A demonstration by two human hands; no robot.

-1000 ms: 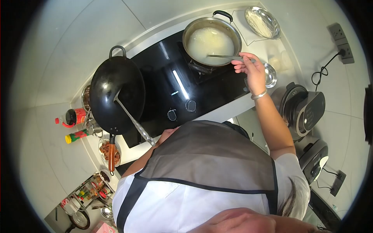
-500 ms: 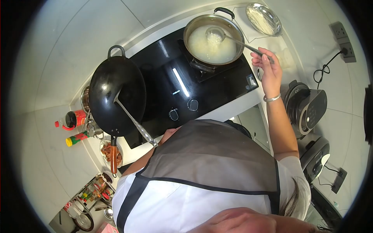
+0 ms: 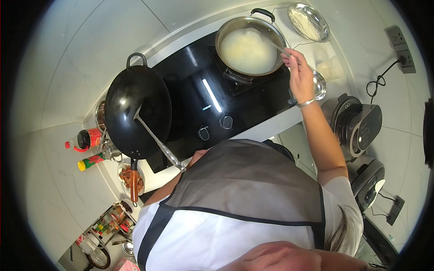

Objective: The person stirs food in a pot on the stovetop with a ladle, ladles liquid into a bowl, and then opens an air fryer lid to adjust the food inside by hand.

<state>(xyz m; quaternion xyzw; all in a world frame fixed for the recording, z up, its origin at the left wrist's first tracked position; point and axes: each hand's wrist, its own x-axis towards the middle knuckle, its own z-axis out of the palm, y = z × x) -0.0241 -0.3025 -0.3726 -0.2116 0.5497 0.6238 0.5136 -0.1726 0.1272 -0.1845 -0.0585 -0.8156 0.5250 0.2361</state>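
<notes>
- right hand (image 3: 300,79) reached forward, fingers clamped on ladle (image 3: 277,47)
- left hand (image 3: 196,158): finger state could not be told
- ladle's bowl, visible earlier, was obscured inside pot (image 3: 265,27)

We see a silver-grey pot (image 3: 246,22) with black handles, and in it a cloudy, pale yellow-white liquid (image 3: 246,55). The ladle (image 3: 279,49) is dull grey. The stove (image 3: 190,90) is glossy black with white lettering, the wok (image 3: 135,90) black with a reddish-brown handle, the bracelet (image 3: 306,103) silver. We find the apron (image 3: 244,185) sheer grey-brown, edged in black, over a plain white shirt (image 3: 194,239). One bottle (image 3: 94,136) shows red and black; another (image 3: 96,158), green and red, wears a yellow cap. Thin grey lines cross the off-white wall (image 3: 104,45).
</notes>
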